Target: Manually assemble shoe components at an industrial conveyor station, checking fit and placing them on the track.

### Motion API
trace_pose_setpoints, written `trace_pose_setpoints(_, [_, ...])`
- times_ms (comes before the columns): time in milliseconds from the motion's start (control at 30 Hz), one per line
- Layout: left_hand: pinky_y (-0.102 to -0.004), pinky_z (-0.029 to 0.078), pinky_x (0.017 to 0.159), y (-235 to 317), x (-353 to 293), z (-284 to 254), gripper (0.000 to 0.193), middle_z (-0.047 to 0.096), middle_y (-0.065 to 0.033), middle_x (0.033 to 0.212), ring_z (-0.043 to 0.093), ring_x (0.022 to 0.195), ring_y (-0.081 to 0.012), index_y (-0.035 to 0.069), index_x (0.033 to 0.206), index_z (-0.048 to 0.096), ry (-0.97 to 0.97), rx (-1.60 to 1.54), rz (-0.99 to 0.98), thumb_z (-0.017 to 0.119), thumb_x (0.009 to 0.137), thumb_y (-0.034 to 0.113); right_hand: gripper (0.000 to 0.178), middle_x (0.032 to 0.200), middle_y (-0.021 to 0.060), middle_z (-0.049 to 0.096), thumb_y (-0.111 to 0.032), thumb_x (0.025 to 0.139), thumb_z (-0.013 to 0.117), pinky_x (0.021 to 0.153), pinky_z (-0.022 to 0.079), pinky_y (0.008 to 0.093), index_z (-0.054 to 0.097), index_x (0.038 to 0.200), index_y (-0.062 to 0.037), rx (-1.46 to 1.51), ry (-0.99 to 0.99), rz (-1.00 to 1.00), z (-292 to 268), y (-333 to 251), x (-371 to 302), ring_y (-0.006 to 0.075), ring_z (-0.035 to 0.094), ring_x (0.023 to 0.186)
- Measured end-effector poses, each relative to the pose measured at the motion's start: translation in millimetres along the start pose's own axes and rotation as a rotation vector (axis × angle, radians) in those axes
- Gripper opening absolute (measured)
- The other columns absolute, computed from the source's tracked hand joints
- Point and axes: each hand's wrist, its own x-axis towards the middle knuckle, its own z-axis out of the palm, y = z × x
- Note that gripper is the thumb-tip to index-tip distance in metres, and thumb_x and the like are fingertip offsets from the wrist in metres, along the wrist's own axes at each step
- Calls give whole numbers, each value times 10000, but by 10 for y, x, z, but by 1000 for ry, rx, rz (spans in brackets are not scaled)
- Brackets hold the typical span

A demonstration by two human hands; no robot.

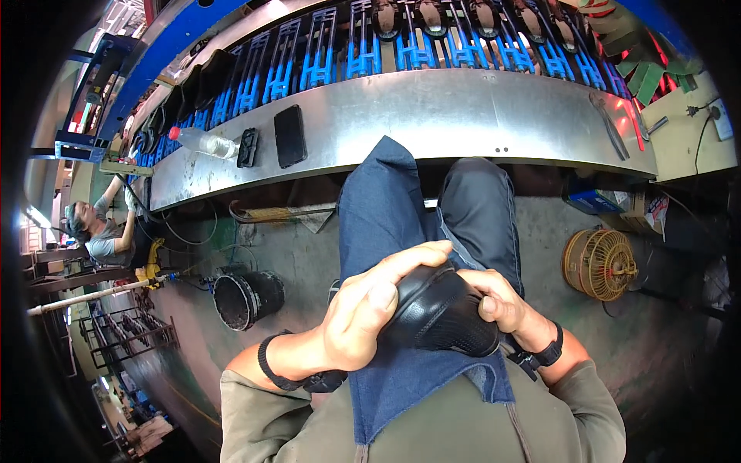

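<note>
A black shoe (438,315) with a shiny band and a perforated part rests over my lap, above a dark blue denim apron (401,401). Along its left side lies my left hand (363,312), thumb and fingers curved around it. My right hand (500,302) grips the opposite side, its fingers bent against the black surface. Both palms hide parts of the shoe, so its full outline does not show.
Ahead runs a metal bench (347,116) carrying a black phone (290,136), a plastic bottle (204,143) and a knife-like tool (610,127). Behind are blue racks (320,65) with shoes. A black bucket (248,299), yellow fan (600,265) and another person (108,231) are around me.
</note>
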Motion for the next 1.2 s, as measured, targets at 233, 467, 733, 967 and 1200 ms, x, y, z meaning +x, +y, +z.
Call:
trace_pose_setpoints(233, [-396,525,996,-21,-2,29,739,570,-311,1357,630,1222,-382,-110,1437,425,109,539,304,787,830,105,957,1171,155,673,-758,912,446,918,490,312,566,1309,105,-133,68,21,-63,105,-53,206,638,1044])
trace_pose_setpoints(467, [-388,574,902,-202,80,158,849,620,-307,1273,686,1111,-387,-149,1463,350,216,794,428,816,823,159,768,1105,107,679,-621,966,471,865,489,296,602,1256,77,66,175,-13,34,81,-81,161,614,1015])
trace_pose_setpoints(733, [-366,537,974,-304,324,164,995,608,-303,1314,670,1161,-363,-112,1523,270,113,451,450,872,798,206,829,1561,204,406,-636,1010,380,1185,375,475,294,1570,-30,676,373,-12,75,-12,-68,341,464,1401])
trace_pose_setpoints(967, [-342,563,837,-167,373,-159,808,624,-287,1298,735,970,-346,-14,1515,403,-72,440,309,813,836,138,830,1547,198,423,-649,1001,387,1152,418,487,294,1575,-58,735,333,-80,159,-40,-27,340,493,1375])
trace_pose_setpoints(1200, [-405,574,871,-112,261,0,779,531,-345,1379,678,1053,-439,-82,1545,238,-17,621,373,665,908,55,752,1470,204,514,-607,1022,377,1108,469,466,402,1521,-46,822,414,-85,119,86,49,334,568,1295])
